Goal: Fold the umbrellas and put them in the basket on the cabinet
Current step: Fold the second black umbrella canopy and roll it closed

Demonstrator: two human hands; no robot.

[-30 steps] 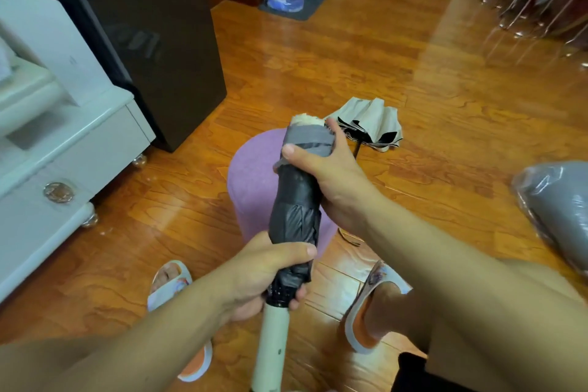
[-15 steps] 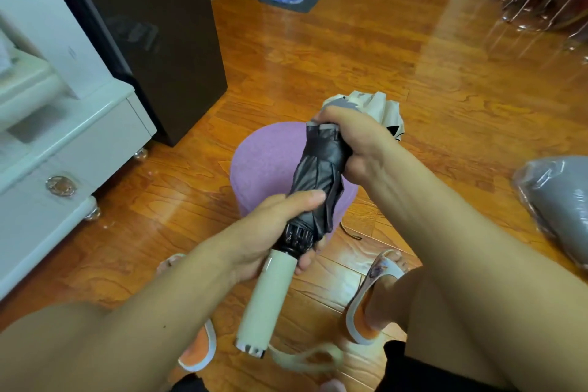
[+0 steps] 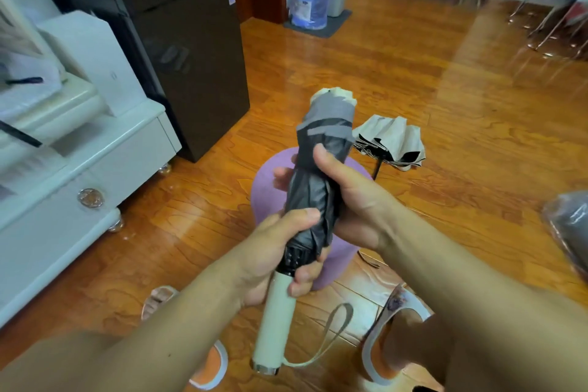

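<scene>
Hands are both wrapped tight around the same umbrella (image 3: 313,200), held upright over the purple stool (image 3: 267,188). The left hand (image 3: 280,251) is closed around the bottom of the bunched dark fabric, right where it meets the cream handle (image 3: 275,321); the right hand (image 3: 346,197) clutches the middle of the roll, thumb pressed across the front. A grey strap (image 3: 327,130) circles the top, but from where I stand I cannot tell if it is fastened. If it is not, the pleats will likely spring loose the moment the right hand lets go, and the rolling has to start over. The wrist loop (image 3: 331,334) dangles free below and might snag on a knee or a sandal (image 3: 391,321) when the person gets up. A second umbrella (image 3: 391,143) lies half collapsed on the floor (image 3: 445,105) just behind the stool, easy to tread on. The white cabinet (image 3: 63,188) stands off to the left; I see no basket on it from here
</scene>
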